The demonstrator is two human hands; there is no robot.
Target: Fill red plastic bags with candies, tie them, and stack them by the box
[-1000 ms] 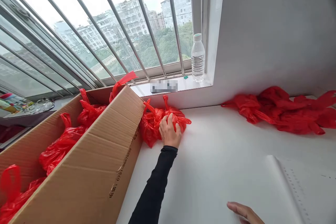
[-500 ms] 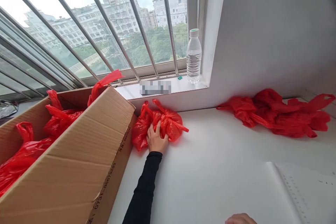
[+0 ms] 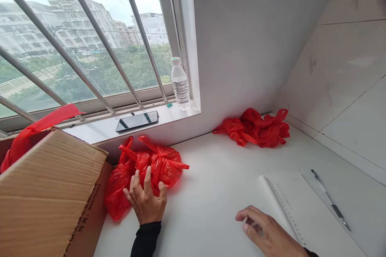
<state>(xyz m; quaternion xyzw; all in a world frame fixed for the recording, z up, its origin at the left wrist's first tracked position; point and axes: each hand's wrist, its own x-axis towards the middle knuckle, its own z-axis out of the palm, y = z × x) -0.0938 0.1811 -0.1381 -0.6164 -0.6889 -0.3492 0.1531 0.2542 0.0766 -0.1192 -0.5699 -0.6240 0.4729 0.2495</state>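
My left hand point(image 3: 146, 200) rests with fingers spread against a tied red plastic bag point(image 3: 164, 164), one of two or three lying bunched between the cardboard box point(image 3: 48, 192) and the wall under the window. My right hand point(image 3: 265, 231) lies on the white table point(image 3: 211, 209) with its fingers loosely curled at the left edge of a white notebook point(image 3: 304, 213); it holds nothing that I can see. A pen point(image 3: 330, 199) lies on the notebook's right side.
A second heap of red bags point(image 3: 256, 130) sits in the far corner by the tiled wall. On the window sill lie a dark phone point(image 3: 137, 121) and a standing water bottle point(image 3: 180, 85). A red bag handle point(image 3: 42, 122) sticks out of the box.
The view has swung right and down. My left hand has drawn back toward me along the red bags, and my right hand has come into view beside the notebook.
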